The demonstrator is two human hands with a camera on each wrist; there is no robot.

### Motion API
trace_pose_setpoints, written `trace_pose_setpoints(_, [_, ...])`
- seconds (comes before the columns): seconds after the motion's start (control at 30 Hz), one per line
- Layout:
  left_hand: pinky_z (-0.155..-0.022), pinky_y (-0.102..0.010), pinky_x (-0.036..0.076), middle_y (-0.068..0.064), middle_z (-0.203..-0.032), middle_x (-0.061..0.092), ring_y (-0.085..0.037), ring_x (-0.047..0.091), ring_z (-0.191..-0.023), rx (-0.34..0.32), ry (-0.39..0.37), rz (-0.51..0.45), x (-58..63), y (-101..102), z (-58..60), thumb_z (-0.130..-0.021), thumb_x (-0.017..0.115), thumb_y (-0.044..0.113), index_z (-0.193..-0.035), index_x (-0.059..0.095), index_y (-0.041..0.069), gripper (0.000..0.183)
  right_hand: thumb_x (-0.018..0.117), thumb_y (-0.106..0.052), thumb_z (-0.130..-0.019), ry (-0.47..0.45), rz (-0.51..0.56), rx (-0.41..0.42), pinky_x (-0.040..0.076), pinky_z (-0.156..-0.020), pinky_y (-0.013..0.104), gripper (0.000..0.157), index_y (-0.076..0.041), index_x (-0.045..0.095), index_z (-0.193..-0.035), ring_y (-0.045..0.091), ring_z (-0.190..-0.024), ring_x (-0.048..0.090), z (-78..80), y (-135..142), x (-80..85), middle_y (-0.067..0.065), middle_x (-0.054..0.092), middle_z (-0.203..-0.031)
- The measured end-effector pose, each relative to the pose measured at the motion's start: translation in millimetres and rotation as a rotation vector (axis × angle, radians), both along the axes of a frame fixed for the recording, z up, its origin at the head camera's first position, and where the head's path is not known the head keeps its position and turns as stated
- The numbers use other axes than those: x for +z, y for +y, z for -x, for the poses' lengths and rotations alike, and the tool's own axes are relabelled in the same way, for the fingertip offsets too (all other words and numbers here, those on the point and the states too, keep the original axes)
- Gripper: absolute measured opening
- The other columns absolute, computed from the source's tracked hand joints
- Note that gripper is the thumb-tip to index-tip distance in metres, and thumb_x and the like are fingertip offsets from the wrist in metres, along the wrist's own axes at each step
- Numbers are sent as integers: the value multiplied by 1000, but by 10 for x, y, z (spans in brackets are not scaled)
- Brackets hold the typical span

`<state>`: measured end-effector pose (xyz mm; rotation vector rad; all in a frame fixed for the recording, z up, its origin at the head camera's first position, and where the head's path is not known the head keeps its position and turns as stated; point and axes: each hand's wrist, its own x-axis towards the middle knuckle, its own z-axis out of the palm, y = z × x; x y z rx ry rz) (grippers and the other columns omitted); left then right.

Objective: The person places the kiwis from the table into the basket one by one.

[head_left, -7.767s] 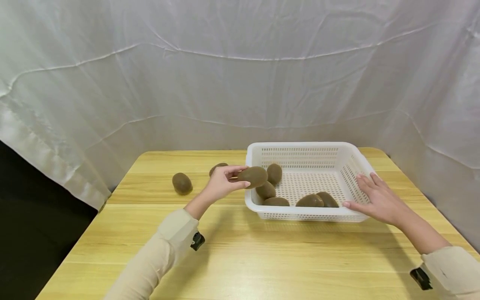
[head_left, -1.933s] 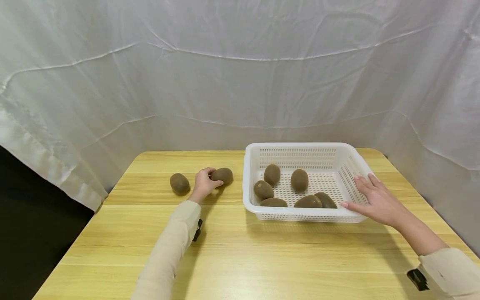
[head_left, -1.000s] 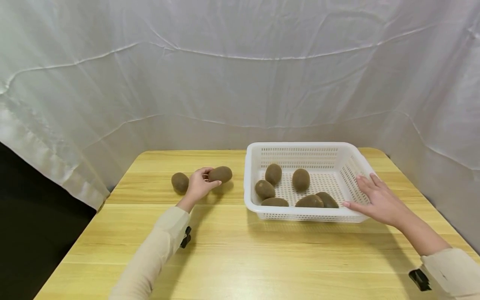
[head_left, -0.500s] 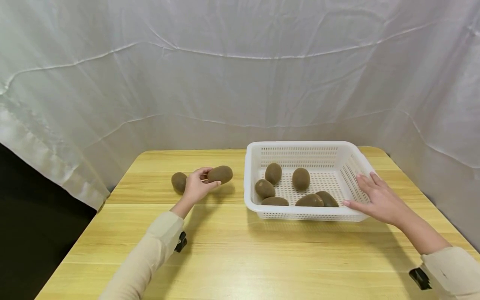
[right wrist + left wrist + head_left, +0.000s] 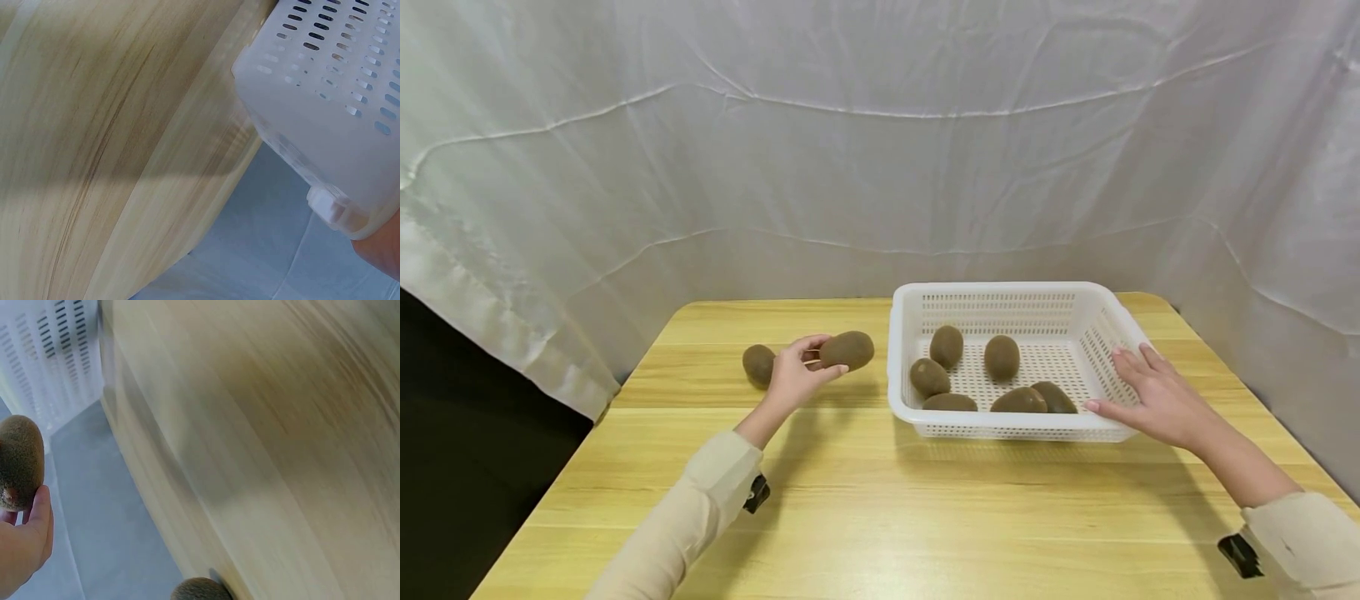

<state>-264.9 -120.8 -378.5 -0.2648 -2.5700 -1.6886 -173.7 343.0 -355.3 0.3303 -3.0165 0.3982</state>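
Note:
My left hand [image 5: 799, 377] holds a brown, fuzzy kiwi [image 5: 847, 351] between thumb and fingers, lifted just above the table left of the basket. In the left wrist view that kiwi [image 5: 20, 461] shows large at the left edge, with the fingers under its end. Another kiwi [image 5: 758, 367] lies on the table, just left of the hand. My right hand [image 5: 1161, 402] rests with spread fingers on the right rim of a white plastic basket [image 5: 1007, 427], its thumb on the front corner. Several kiwis, one of them a kiwi [image 5: 1002, 358] near the middle, lie inside the basket.
The wooden table [image 5: 880, 517] reaches back to a hanging white cloth [image 5: 880, 183]. Its right side is also bordered by cloth. A black area [image 5: 467, 467] lies beyond the left table edge.
Earlier, my left hand carried a kiwi over the basket's left rim; one more now lies inside. It then took another kiwi from the table and raised it slightly. My right hand stayed put.

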Motion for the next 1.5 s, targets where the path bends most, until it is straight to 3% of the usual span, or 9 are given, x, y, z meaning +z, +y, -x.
trace_pose_setpoints(0.5, [-87,-30,54,-18,-120,57,-31,59,-109,-43,25,-87,119,158,-86,-74,76,6,-122,57,1,52,60,-51,-82,-7,-7,-4,14,-102,71,93,15,26,-139,56,-134,6,9,-3,-1,36,25,-143])
trace_pose_setpoints(0.93, [-88,-33,54,-18,-116,58,-29,60,-104,-126,63,-138,235,474,-196,-72,76,3,-120,59,0,51,61,-51,-82,5,-7,-4,17,-101,72,92,14,28,-138,56,-134,7,10,-6,-8,36,27,-142])
trace_pose_setpoints(1.17, [-88,-35,54,-17,-114,59,-28,61,-102,-165,100,-133,246,648,-220,-72,76,3,-118,60,0,49,60,-52,-82,-3,-6,-8,16,-101,72,93,14,27,-139,55,-135,6,7,-5,-13,37,27,-142])
trace_pose_setpoints(1.5, [-82,-28,56,-16,-112,58,-27,64,-95,-256,120,-68,233,952,-222,-72,76,4,-117,61,0,48,61,-51,-82,-4,7,-14,16,-101,72,93,14,28,-139,56,-135,6,-12,-7,-4,36,26,-142])
